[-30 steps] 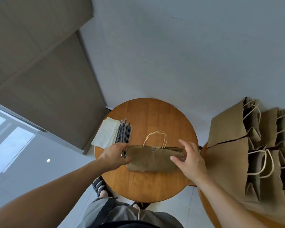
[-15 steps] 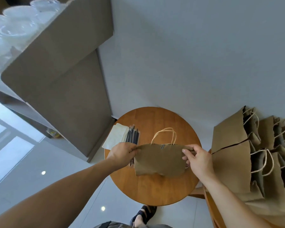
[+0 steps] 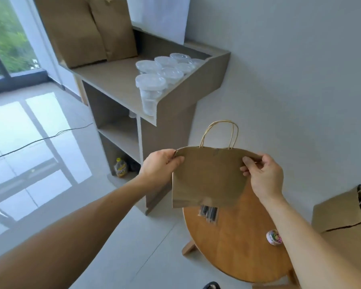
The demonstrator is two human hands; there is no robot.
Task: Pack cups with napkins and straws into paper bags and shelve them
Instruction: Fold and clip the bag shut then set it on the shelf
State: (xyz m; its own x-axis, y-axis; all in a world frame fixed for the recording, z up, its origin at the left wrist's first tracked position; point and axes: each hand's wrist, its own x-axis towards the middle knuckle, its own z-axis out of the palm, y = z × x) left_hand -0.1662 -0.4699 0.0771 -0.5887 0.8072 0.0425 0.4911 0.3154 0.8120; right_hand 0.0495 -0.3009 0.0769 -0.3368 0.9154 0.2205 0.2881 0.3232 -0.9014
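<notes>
I hold a flat brown paper bag [image 3: 208, 176] with twine handles in the air above the round wooden table [image 3: 238, 247]. My left hand [image 3: 161, 167] pinches its top left corner. My right hand [image 3: 263, 174] pinches its top right corner. Several clear lidded cups [image 3: 154, 84] stand on the grey shelf unit [image 3: 188, 88] behind the bag. Black straws [image 3: 208, 212] lie on the table, partly hidden by the bag. No napkins show.
Two upright brown bags [image 3: 92, 30] stand at the shelf's far end. More paper bags [image 3: 346, 226] lie at the right edge. A small round tin [image 3: 273, 237] sits on the table. A yellow bottle [image 3: 120, 167] stands in the bottom shelf. A cable [image 3: 40, 139] crosses the tiled floor.
Both hands lifted the bag off the table and raised it. My view swung up and left, bringing the shelf with cups and bags into sight.
</notes>
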